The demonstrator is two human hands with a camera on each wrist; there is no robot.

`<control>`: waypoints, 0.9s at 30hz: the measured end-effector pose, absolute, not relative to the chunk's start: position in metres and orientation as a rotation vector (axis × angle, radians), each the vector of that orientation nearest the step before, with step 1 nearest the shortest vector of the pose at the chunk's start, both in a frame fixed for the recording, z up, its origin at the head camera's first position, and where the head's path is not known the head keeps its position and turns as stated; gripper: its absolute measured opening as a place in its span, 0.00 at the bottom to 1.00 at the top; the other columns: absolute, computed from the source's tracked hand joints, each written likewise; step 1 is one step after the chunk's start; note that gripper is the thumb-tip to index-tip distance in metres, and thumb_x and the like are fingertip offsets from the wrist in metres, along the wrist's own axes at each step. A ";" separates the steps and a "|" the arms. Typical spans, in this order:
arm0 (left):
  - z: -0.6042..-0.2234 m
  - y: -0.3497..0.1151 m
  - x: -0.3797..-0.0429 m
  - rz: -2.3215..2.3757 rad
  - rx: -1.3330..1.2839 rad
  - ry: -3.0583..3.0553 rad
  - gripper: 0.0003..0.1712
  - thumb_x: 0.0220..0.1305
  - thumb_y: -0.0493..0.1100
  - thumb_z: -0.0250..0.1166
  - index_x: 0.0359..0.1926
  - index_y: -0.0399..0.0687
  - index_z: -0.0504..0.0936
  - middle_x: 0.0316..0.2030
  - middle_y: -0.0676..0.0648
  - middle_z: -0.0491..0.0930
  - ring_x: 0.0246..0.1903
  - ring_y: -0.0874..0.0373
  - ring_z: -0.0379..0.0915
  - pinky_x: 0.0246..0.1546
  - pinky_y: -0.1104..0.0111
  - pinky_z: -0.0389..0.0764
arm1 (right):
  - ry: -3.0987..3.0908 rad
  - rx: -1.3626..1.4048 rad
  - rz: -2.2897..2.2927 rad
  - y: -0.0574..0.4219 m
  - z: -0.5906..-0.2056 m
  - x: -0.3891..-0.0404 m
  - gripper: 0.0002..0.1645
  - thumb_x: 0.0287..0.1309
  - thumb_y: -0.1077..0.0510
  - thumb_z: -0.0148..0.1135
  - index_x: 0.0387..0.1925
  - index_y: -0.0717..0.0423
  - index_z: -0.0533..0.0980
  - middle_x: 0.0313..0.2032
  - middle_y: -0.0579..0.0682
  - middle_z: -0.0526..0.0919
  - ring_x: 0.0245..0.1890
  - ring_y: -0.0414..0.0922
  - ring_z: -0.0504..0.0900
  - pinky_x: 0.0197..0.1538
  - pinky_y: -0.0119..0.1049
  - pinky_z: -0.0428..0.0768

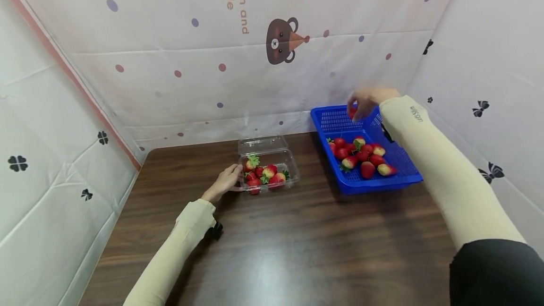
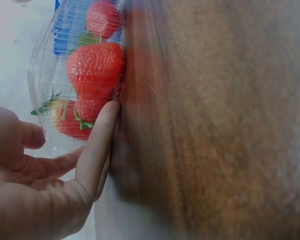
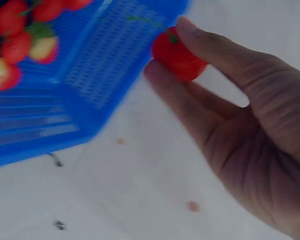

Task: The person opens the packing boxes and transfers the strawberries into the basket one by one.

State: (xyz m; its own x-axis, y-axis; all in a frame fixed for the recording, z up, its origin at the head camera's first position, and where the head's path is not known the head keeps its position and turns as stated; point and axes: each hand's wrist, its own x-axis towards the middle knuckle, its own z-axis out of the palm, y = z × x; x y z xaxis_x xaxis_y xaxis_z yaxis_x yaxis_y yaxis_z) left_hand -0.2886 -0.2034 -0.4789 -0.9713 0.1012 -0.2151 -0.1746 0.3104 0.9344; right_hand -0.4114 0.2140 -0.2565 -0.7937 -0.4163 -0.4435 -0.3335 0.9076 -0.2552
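My left hand (image 1: 226, 181) touches the left end of a clear plastic box (image 1: 293, 160). In the left wrist view, its fairly straight fingers (image 2: 101, 137) lie along the box's lower side, with the thumb near the rim. Several red strawberries (image 1: 269, 172) with green leaves sit inside, and the box's lid (image 1: 263, 144) is folded back. Above the far side of a blue basket (image 1: 378, 185), my right hand (image 1: 366, 100) pinches one strawberry (image 3: 179, 54) between thumb and fingertips. More strawberries (image 1: 362, 154) lie on the basket's floor.
The brown wooden table (image 1: 255, 249) carries both containers. A patterned white cloth (image 1: 195, 93) rises behind it, with cloth at both sides too. The basket's raised walls stand close to the back cloth, right of the box.
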 end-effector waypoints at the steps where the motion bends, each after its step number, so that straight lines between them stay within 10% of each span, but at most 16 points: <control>1: -0.479 -0.204 -0.289 1.713 -0.072 2.346 0.25 0.76 0.53 0.40 0.58 0.39 0.67 0.54 0.33 0.70 0.53 0.44 0.71 0.38 0.62 0.86 | 2.528 -0.469 -0.242 0.216 -0.263 -0.411 0.19 0.56 0.64 0.65 0.50 0.63 0.74 0.45 0.61 0.80 0.40 0.47 0.82 0.44 0.39 0.84; 14: -0.480 -0.205 -0.290 1.707 -0.089 2.303 0.26 0.76 0.54 0.40 0.64 0.42 0.63 0.56 0.34 0.69 0.55 0.44 0.69 0.40 0.61 0.85 | 2.521 -0.320 0.122 0.245 -0.344 -0.401 0.18 0.44 0.56 0.73 0.42 0.45 0.84 0.60 0.64 0.72 0.60 0.64 0.67 0.56 0.54 0.75; 27: -0.480 -0.206 -0.293 1.721 -0.073 2.318 0.27 0.75 0.55 0.42 0.61 0.40 0.65 0.55 0.34 0.70 0.54 0.44 0.70 0.38 0.62 0.86 | 2.674 -0.671 -0.011 0.161 -0.276 -0.418 0.20 0.60 0.62 0.59 0.53 0.65 0.73 0.52 0.65 0.77 0.51 0.59 0.76 0.52 0.51 0.79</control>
